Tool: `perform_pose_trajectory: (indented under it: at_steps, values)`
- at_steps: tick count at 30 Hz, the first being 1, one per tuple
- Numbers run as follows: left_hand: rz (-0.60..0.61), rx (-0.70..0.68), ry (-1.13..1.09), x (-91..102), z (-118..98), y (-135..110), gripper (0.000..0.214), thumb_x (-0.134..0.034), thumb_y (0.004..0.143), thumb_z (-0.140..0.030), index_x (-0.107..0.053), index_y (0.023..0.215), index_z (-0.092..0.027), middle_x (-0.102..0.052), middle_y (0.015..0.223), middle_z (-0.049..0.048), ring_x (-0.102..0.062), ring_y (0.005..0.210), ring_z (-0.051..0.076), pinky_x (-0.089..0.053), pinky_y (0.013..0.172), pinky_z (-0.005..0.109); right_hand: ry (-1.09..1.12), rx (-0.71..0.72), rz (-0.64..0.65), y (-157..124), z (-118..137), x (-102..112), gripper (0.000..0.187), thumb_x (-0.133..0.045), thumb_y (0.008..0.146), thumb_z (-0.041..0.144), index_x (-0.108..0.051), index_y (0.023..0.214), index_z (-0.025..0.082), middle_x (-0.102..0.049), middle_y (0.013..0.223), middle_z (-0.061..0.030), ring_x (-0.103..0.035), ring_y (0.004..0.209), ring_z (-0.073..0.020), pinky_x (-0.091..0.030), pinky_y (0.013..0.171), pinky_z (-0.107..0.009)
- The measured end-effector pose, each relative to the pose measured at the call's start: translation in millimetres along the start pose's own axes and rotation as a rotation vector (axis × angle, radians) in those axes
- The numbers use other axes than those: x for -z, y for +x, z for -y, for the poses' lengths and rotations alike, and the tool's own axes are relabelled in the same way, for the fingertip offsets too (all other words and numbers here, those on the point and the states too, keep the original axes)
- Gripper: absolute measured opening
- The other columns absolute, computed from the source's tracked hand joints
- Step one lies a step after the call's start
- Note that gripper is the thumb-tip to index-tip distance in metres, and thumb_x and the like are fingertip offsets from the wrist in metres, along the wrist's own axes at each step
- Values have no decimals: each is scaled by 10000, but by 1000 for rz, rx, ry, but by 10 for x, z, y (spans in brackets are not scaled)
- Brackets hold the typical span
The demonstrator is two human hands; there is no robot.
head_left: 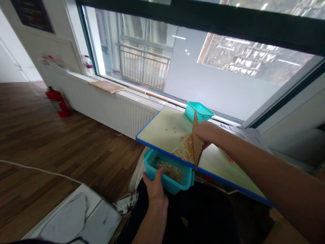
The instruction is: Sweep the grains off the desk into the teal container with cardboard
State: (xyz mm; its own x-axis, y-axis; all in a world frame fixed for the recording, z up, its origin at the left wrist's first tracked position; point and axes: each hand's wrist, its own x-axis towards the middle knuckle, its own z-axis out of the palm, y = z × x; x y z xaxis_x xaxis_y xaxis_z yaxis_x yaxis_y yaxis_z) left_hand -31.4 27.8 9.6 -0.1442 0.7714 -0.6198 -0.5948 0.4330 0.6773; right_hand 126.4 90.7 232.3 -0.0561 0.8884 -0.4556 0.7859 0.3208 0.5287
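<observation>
— Left hand (154, 187) first: it's got the near turquoise tub (187, 180) by its near-left side, thumb hooked over the rim. Grains (171, 170) already cover the bottom in there.

— Ok, and where's the tub against the table (159, 127)?

— Right below the near blue edge, far rim looks tucked in close. Long axis goes left to right, along that edge. Can't tell if they touch.

— What about the loose yellow kernels (187, 145)?

— On the tabletop, just beyond the tub, heaped up against the left face of a cardboard piece (196, 145). That's standing on edge, long axis near to far, near end right at the blue edge.

— So which hand is nearer the heap?

— Right hand (205, 132), easily. It's clamped on the cardboard from the right, though most of its fingers are hidden. Heap's left of that grip and toward the near side.

— Anything farther back?

— Second turquoise tub (189, 114), far side by the window (228, 91).
</observation>
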Motion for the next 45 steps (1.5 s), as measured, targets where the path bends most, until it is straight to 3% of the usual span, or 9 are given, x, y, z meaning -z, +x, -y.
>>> perform_pose_trajectory:
  at_steps: [3,9,13,21,29,35,40,45]
  values:
    - [-18,94,-50,-28,-15,-25,771,-775,710,-257,-399,1382,-288,-636,1101,56,-652,894,199,-540,831,397,16,8,-21,-7,7,-26,203,-863,541,147,-663,536,181,-756,733,-75,-715,828,-284,-460,705,-299]
    - [-37,74,-64,-60,-12,-60,807,-779,709,-235,-374,1405,-284,-634,1120,60,-645,951,206,-526,880,408,-7,-9,-21,-25,32,-24,188,-841,579,110,-667,556,179,-762,771,-80,-712,819,-261,-446,718,-295]
    - [-39,71,-81,-71,-17,-86,793,-767,713,-210,-377,1400,-269,-644,1095,62,-654,913,210,-541,847,423,-28,-24,-25,7,32,-43,152,-850,612,180,-699,615,164,-764,818,-110,-707,867,-276,-442,728,-307]
    - [-30,74,-101,-64,2,-96,786,-782,699,-205,-398,1380,-276,-648,1086,53,-662,888,203,-548,837,421,-34,-47,-40,167,-19,-170,183,-854,586,227,-678,565,187,-757,758,-82,-698,846,-267,-438,727,-311]
    - [-30,88,-98,-70,-48,-141,810,-772,700,-204,-376,1402,-285,-642,1132,61,-663,938,225,-560,821,426,35,-57,-46,228,-41,-172,208,-849,546,181,-643,515,196,-742,683,-41,-683,810,-232,-437,748,-298]
    - [-21,96,-104,-75,-64,-161,839,-769,708,-203,-344,1424,-308,-638,1148,59,-675,934,228,-576,779,406,76,-87,-54,251,-5,-171,215,-844,525,140,-638,526,201,-740,703,-36,-670,855,-256,-448,811,-335]
    - [-19,94,-108,-63,-44,-135,848,-771,709,-187,-339,1429,-308,-636,1138,50,-665,955,213,-562,823,402,123,-87,-85,120,-63,-147,227,-820,512,72,-630,543,192,-754,777,-48,-660,901,-273,-455,841,-349]
    - [-18,96,-83,-55,-39,-135,813,-771,712,-212,-362,1409,-301,-629,1141,54,-654,934,213,-538,873,440,196,-98,-148,-147,-250,-169,185,-707,583,-8,-632,548,158,-727,690,-54,-639,754,-212,-460,785,-332]
